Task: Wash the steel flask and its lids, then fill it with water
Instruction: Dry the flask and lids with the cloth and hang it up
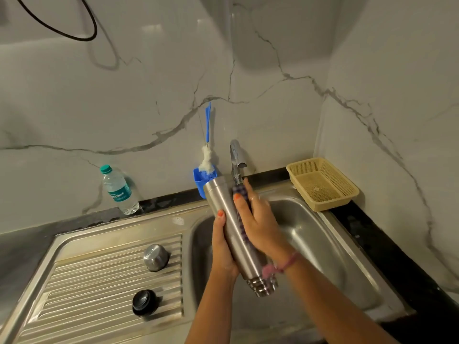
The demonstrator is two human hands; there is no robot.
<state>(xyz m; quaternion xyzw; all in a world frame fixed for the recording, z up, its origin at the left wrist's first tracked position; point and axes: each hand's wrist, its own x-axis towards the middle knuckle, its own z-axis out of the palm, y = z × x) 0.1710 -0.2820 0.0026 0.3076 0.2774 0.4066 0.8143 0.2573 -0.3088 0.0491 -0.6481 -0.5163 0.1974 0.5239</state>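
The steel flask [229, 224] is held tilted over the sink basin [310, 234], its threaded mouth toward me and its base pointing up at the tap. My left hand [222, 247] grips it from underneath. My right hand [258, 224] presses a purple checked scrub cloth [242, 219] flat against the flask's side. On the ribbed drainboard [99, 281] to the left lie the steel cup lid [156, 256] and the black inner lid [145, 302], both apart from my hands.
The chrome tap [237, 162] stands right behind the flask. A blue holder [202, 181] with a white bottle brush [207, 157] hangs at the sink's back edge. A plastic water bottle [119, 191] stands at the left, a beige basket [323, 183] at the right corner.
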